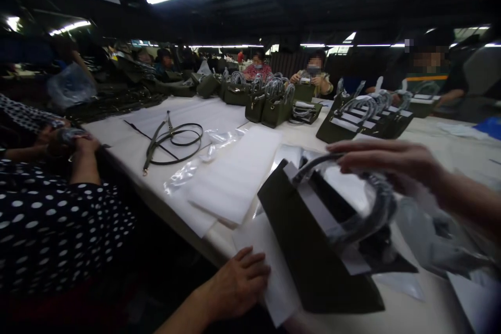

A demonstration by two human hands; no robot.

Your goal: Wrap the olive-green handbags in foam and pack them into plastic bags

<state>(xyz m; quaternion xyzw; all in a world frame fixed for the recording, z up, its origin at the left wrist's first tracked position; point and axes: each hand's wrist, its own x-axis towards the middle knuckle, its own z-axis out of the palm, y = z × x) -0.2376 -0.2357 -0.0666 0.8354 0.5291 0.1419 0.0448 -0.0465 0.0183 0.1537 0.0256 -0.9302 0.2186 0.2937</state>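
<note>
A dark green handbag leans tilted on the table in front of me, with handles wrapped in clear plastic and white strips under them. Over the handles reaches my right hand, its fingers stretched out and somewhat blurred; the fingertips are at the top of one handle, and whether they touch it I cannot tell. My left hand lies with fingers apart on a white sheet at the table's near edge, just left of the bag's base.
White foam sheets, clear plastic bags and a coiled green strap lie on the table. Several wrapped handbags stand further back. A co-worker's polka-dot sleeve is close on the left; other people sit across.
</note>
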